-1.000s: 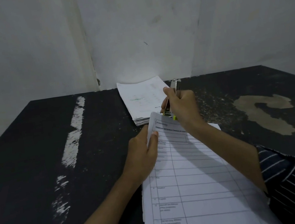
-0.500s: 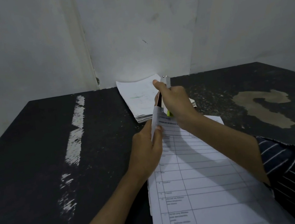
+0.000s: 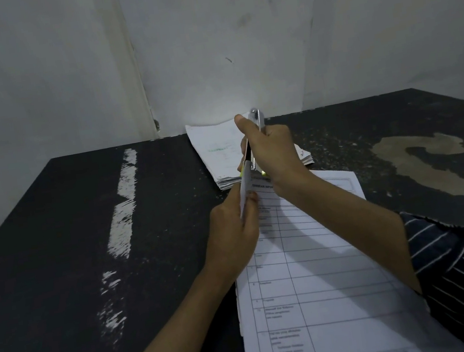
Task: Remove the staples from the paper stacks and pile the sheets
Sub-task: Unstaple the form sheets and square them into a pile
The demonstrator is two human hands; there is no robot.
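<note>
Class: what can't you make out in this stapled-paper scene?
Staple: head view, hidden behind the right hand and metal tool.
Stapled stack: near end cut off by the bottom edge.
Its print: too small and dim.
Loose pile: partly behind the right hand.

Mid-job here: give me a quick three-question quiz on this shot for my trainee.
1. Multiple choice: which hand grips the metal tool? A) left hand B) right hand C) neither
2. True or false: the left hand pinches the raised corner of the printed form stack.
3. Fill in: the pile of loose sheets lies at the ___ edge of the black table, by the wall.
Key: 1 B; 2 true; 3 far.
</note>
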